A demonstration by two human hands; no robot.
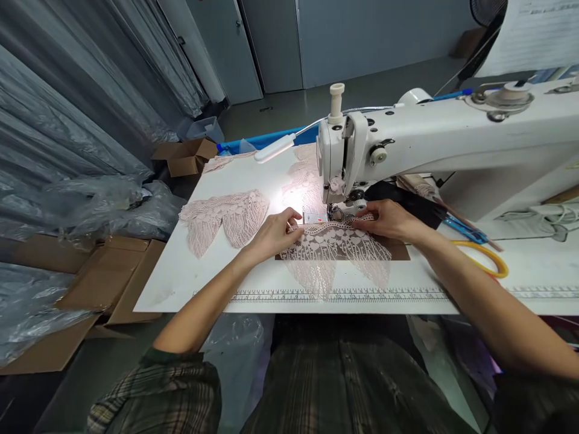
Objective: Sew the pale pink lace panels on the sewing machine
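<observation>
A pink lace piece (335,244) lies at the sewing machine (344,154), its straight top edge by the presser foot (333,212) and its two pointed lobes toward me. My left hand (278,232) pinches the lace's left end, thumb and finger together. At its right end, my right hand (384,220) grips the edge close beside the foot. A brown sheet (400,251) shows under the lace. Another lace piece (226,217) lies flat to the left of my left hand. More pink lace (307,178) rests behind the needle area.
Along the table's front edge runs a printed ruler (407,295). Yellow tape rolls (491,259), blue-handled snips (465,229) and black cloth (402,199) sit right of my right hand. A white lamp (274,148) shines over the table. Cardboard boxes (117,277) stand at left.
</observation>
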